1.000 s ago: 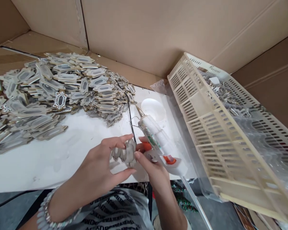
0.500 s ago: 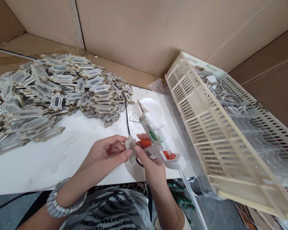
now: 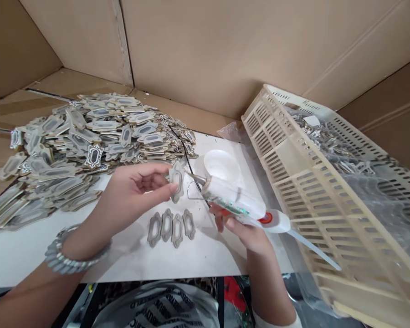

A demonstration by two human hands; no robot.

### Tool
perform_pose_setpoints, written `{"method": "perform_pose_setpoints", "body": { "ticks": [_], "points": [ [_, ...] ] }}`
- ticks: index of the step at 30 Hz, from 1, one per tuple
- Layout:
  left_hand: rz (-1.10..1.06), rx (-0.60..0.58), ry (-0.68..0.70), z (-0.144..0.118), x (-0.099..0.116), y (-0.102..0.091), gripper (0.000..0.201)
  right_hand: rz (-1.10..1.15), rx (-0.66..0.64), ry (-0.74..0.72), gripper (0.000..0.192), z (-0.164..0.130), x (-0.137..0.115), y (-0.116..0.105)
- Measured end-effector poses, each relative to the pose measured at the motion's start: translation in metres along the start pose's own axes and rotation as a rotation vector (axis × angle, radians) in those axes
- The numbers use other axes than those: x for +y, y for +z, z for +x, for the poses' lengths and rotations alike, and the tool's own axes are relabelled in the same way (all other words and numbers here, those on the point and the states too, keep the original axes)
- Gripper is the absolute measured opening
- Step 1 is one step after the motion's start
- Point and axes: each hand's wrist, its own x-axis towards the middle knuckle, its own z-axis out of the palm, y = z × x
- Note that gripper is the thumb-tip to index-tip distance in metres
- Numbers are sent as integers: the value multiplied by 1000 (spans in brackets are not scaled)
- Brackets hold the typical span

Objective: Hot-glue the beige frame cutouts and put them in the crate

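My left hand [image 3: 136, 189] pinches a small grey ornate frame piece [image 3: 176, 180] upright between thumb and fingers. A white glue gun [image 3: 239, 204] with an orange trigger sits in my right hand [image 3: 248, 230], its metal nozzle pointing left and touching or nearly touching that piece. Below, several similar grey frame pieces [image 3: 171, 226] lie side by side on the white table [image 3: 130, 259].
A big heap of flat ornate frame pieces [image 3: 85, 136] covers the table's left and back. A cream slatted plastic crate [image 3: 314, 182] with a clear bag of small parts stands tilted at the right. A white dish [image 3: 222, 165] lies behind the gun. Cardboard walls surround the table.
A row of frame pieces now lies on the table. My left hand rose with one piece, and the glue gun swung so its nozzle points left at it.
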Motion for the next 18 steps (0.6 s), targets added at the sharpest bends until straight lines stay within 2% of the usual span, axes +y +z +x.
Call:
{"method": "perform_pose_setpoints", "body": {
  "ticks": [5,12,18],
  "points": [
    [45,25,91,-8,-1,0,13,48,-55,79,36,-2,-1,3],
    [27,-3,116,-9,0,-1,18,-4,-73,124,42,-1,-5,0],
    [-16,-10,113,-11,3,0,14,-27,-79,112,41,-1,-11,4]
  ]
}}
